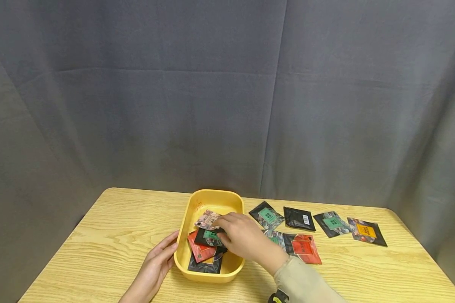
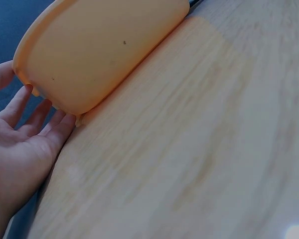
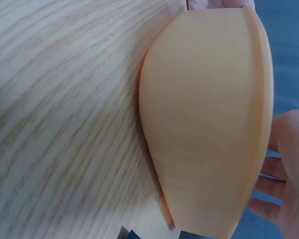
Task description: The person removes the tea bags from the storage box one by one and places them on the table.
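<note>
A yellow plastic bin point(image 1: 184, 272) stands on the table with several flat sachets inside. My left hand point(image 1: 157, 263) rests against its left wall, fingers extended and fingertips touching the side, as the left wrist view also shows. Over the bin's right rim reaches my right hand point(image 1: 240, 235), its curled fingers and thumb at the right end of a black sachet with a green label point(image 1: 209, 238). Beneath that sachet lie a red sachet point(image 1: 201, 249) and a dark one point(image 1: 204, 267). A pinkish patterned sachet point(image 1: 206, 219) is farther back. In the right wrist view the bin's wall hides the contents.
Right of the bin, several sachets lie on the wooden table point(image 1: 117, 235): green-labelled ones point(image 1: 267, 215), a plain black one with a barcode point(image 1: 298, 219), a red and black one point(image 1: 303, 247) and an orange-labelled one point(image 1: 365, 230). A grey curtain point(image 1: 212, 105) hangs behind the table.
</note>
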Motion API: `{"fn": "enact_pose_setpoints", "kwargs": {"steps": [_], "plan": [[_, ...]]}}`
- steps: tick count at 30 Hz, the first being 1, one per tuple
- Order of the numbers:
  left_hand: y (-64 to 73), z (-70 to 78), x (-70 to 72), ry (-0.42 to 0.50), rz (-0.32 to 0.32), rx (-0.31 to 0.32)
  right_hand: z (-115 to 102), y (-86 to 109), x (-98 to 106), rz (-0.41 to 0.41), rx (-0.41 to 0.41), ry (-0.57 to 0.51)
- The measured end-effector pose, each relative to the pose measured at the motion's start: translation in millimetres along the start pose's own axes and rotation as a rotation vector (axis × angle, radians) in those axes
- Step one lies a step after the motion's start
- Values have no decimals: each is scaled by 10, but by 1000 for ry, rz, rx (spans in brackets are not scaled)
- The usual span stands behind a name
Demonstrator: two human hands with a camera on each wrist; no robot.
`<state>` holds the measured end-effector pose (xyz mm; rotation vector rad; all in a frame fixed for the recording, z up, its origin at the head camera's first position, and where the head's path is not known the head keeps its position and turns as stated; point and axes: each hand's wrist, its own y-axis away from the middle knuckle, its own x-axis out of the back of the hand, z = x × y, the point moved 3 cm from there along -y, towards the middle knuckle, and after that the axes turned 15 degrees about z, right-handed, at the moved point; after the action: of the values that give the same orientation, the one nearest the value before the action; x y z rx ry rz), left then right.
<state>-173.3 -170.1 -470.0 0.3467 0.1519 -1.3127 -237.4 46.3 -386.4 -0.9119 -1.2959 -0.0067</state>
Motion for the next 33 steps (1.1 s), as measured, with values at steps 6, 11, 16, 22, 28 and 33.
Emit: {"fn": "enact_pose_setpoints", "kwargs": {"steps": [6, 11, 16, 22, 28, 33], "plan": [[8, -1, 7, 3, 1, -2, -26, -67, -124, -66, -17, -30], [13, 3, 5, -5, 10, -2, -43, -123, -225, -150, -55, -21], [9, 5, 0, -4, 7, 2, -47, -176, -280, -195, -93, -11], [3, 7, -4, -4, 3, 4, -56, -233, -358, -246, -145, 25], [5, 9, -8, -1, 3, 0, -24, -258, -444, -297, -220, 103], [9, 14, -8, -6, 8, -4, -8, -265, -504, -373, -323, 91]]}}
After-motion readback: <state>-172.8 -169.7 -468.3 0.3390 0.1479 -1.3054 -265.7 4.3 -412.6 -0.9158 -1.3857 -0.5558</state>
